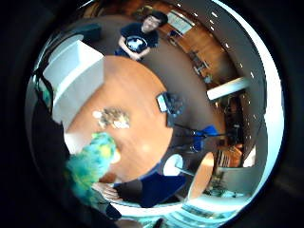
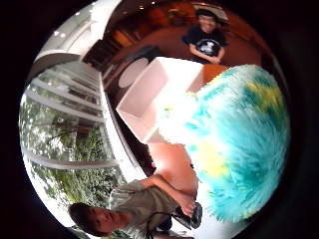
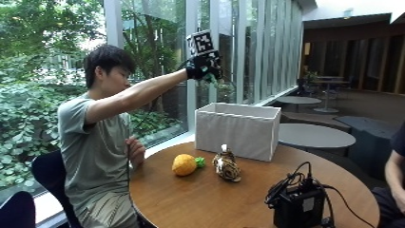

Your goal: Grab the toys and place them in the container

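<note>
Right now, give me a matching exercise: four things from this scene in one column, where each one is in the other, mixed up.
1. teal plush
2. orange toy
3. striped toy
4. white bin

A. table, in front of the bin
B. back of the table, near the window
C. held up by the right hand
D. table, nearest the person

1-C, 2-D, 3-A, 4-B

- I sit in an office lounge or café-like hall: floor-to-ceiling windows (image 3: pixel 253 52) facing greenery.
- Round wooden tables (image 3: pixel 316 135) stand around me, over dark flooring.
</note>
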